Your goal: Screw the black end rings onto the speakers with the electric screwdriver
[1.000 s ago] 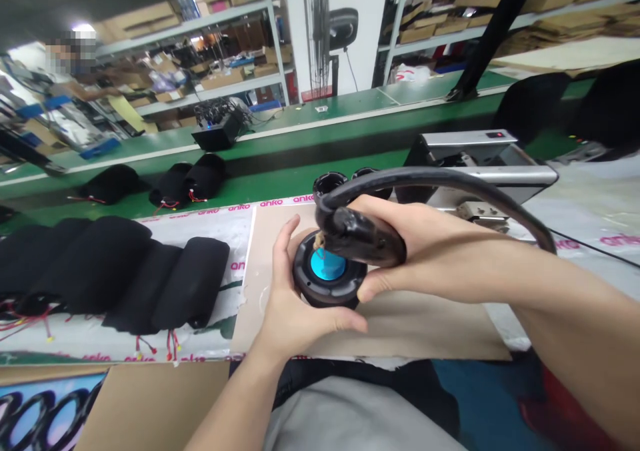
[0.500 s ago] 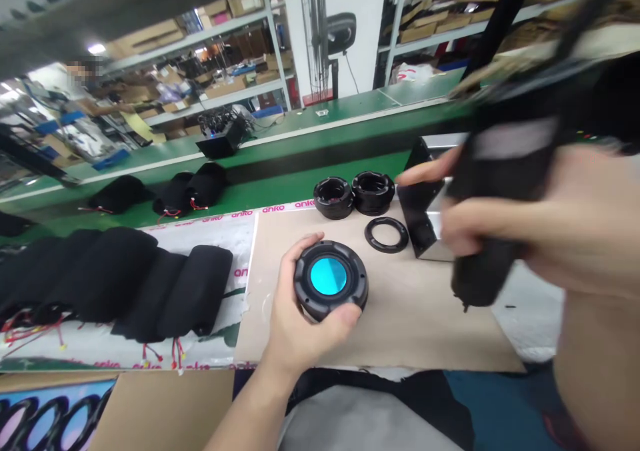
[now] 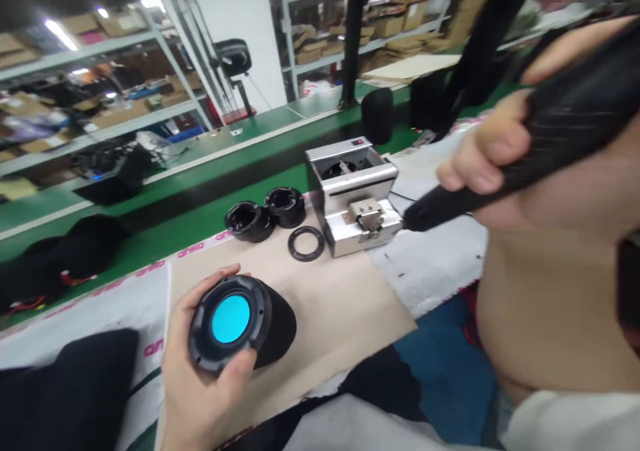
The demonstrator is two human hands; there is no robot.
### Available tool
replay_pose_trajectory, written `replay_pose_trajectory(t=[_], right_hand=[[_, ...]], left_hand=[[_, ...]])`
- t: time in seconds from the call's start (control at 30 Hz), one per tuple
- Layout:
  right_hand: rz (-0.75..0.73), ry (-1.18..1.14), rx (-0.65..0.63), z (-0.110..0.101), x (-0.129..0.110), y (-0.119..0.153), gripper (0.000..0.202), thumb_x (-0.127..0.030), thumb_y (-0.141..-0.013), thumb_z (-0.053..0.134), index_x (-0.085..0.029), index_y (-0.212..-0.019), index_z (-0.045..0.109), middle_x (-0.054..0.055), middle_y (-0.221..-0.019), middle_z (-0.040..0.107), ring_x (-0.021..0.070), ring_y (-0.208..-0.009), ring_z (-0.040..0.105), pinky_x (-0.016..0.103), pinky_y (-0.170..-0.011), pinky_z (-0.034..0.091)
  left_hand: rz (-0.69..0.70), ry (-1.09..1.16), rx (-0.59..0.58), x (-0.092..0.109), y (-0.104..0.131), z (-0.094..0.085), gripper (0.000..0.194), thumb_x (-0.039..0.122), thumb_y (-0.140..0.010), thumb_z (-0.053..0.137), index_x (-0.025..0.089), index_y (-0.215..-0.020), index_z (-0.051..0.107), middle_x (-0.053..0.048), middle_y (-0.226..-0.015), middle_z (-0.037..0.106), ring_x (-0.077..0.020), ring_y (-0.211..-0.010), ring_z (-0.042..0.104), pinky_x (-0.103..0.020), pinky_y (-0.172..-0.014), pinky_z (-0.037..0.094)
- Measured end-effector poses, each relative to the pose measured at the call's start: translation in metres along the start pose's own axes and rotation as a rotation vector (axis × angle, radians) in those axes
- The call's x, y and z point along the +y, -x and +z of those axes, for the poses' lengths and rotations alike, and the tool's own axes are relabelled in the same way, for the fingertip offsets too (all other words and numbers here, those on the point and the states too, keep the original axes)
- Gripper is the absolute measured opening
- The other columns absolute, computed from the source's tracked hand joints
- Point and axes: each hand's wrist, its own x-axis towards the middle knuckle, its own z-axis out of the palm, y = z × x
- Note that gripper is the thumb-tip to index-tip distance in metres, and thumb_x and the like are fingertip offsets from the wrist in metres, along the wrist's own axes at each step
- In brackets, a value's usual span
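Observation:
My left hand (image 3: 200, 358) is wrapped round a black cylindrical speaker (image 3: 275, 324), whose round end with a bright blue disc faces up toward me. My right hand (image 3: 505, 144) grips a black power screwdriver (image 3: 565, 124), raised at the right. Its tip meets or overlaps the front of a silver machine (image 3: 350, 178) with a metal block on its lower ledge; contact is hard to tell. A flat black ring (image 3: 306, 244) lies left of the machine, in front of two thicker black ring parts (image 3: 249, 222).
Brown cardboard (image 3: 340, 304) lies under the speaker on a white-covered table. Black fabric-covered pieces (image 3: 65, 384) are at the left. Behind runs a green bench (image 3: 200, 201), with shelves of boxes beyond. A few small dark bits lie right of the cardboard.
The view has swung right, bringing the silver machine into full view. My right hand has turned the screwdriver from upright to slanting, tip toward the machine. The speaker now shows its side.

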Motion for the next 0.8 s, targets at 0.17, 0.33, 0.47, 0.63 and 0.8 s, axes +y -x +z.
replay_pose_trajectory(t=[0.17,0.33,0.47,0.63,0.8], right_hand=[[0.041,-0.070,-0.042,0.028,0.016,-0.016,0.063,-0.075,-0.066,0.096,-0.022,-0.075,0.063,-0.002,-0.060,0.052,0.0165,-0.048,0.052,0.034,-0.037,0.041],[0.012,-0.104,-0.068,0.038,0.042,-0.018,0.063,-0.082,-0.080,0.084,-0.021,-0.076,0.064,-0.003,-0.052,0.051,0.0143,-0.038,0.045,0.030,-0.032,0.031],[0.026,-0.094,-0.131,0.043,0.048,-0.013,0.065,-0.080,-0.079,0.086,-0.020,-0.069,0.061,-0.003,-0.049,0.048,0.0132,-0.036,0.045,0.028,-0.031,0.030],[-0.008,-0.114,-0.201,0.045,0.044,-0.012,0.061,-0.077,-0.077,0.089,-0.021,-0.066,0.066,-0.004,-0.049,0.046,0.0120,-0.035,0.042,0.029,-0.030,0.028],[-0.053,-0.030,-0.175,0.039,0.041,-0.014,0.056,-0.073,-0.087,0.082,-0.023,-0.066,0.065,-0.001,-0.055,0.051,0.0157,-0.042,0.049,0.032,-0.035,0.036]], left_hand=[[0.125,0.107,-0.146,0.002,-0.034,0.038,0.081,0.066,-0.083,0.087,0.022,-0.147,0.065,-0.011,-0.137,0.078,-0.0294,-0.123,0.076,-0.038,-0.108,0.059],[0.148,0.245,-0.257,0.007,-0.048,0.072,0.079,0.069,-0.086,0.084,0.021,-0.147,0.066,-0.011,-0.135,0.080,-0.0293,-0.124,0.079,-0.038,-0.109,0.061],[0.087,0.298,-0.282,0.006,-0.044,0.074,0.083,0.066,-0.087,0.086,0.022,-0.153,0.061,-0.013,-0.140,0.079,-0.0313,-0.128,0.078,-0.039,-0.110,0.060],[0.058,0.320,-0.305,0.005,-0.040,0.071,0.089,0.066,-0.085,0.087,0.023,-0.157,0.057,-0.014,-0.146,0.075,-0.0336,-0.131,0.076,-0.041,-0.110,0.060],[0.054,0.273,-0.281,0.004,-0.040,0.070,0.093,0.072,-0.084,0.085,0.019,-0.155,0.058,-0.017,-0.137,0.079,-0.0395,-0.127,0.078,-0.049,-0.108,0.063]])
